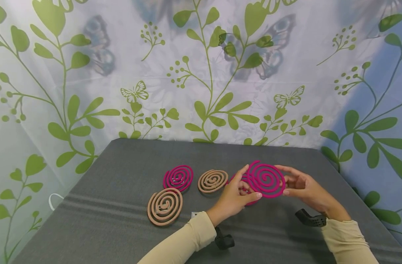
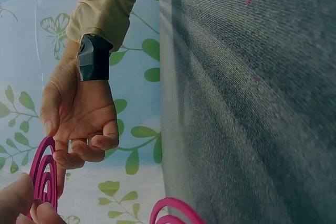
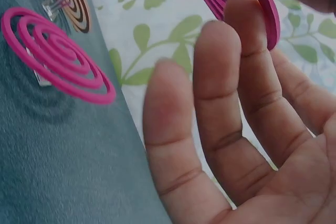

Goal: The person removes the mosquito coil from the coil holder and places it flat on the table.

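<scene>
Head view: the left hand (image 1: 234, 198) and right hand (image 1: 301, 187) pinch opposite edges of a flat magenta spiral coil (image 1: 266, 178), raised above the grey fabric-covered desk (image 1: 121, 165). A second magenta coil (image 3: 63, 50) sits lower, partly hidden; two tan spiral coils (image 1: 165, 206) and another magenta one (image 1: 178, 178) stand leftward.

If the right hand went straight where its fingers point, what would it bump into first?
The raised magenta mosquito coil, which the right hand itself touches. Beyond it, probably the left hand, though depth is hard to judge.
</scene>
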{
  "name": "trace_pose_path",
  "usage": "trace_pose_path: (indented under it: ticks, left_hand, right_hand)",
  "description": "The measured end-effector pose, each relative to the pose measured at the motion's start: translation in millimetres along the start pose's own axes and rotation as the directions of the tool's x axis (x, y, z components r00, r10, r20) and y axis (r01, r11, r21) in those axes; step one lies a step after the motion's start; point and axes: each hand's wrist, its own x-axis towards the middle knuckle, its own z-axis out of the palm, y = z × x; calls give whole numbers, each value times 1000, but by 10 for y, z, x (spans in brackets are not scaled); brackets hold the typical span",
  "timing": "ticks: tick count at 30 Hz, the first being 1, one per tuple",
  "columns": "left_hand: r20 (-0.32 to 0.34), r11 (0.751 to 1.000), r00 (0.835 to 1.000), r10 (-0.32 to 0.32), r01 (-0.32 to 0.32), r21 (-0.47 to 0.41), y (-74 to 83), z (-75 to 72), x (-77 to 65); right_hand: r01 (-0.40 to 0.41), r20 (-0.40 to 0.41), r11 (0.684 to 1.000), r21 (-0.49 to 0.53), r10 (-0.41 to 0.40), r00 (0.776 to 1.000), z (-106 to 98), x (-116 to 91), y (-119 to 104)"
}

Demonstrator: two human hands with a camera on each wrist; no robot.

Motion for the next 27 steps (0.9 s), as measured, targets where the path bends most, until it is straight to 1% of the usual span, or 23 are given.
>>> trace_pose_path:
  ticks: [5,12,19,27]
  left_hand:
    - [2,1000,1000,-26,26,9,-39,82,64]
    - [-1,999,1000,-31,31,13,-64,184,139]
    - [-30,997,997,-75,75,-15,-101,312,211]
    - [-55,994,994,-98,95,-60,-128,479,276]
  right_hand:
    - [-5,18,1000,25,5,1000,-86,-48,35]
    - [-23,-29,1000,0,23,999,-171,-106,99]
    - [-59,-68,998,-15,58,996,-273,-168,161]
    - [-88,-90,996,-14,87,992,-388,-261,244]
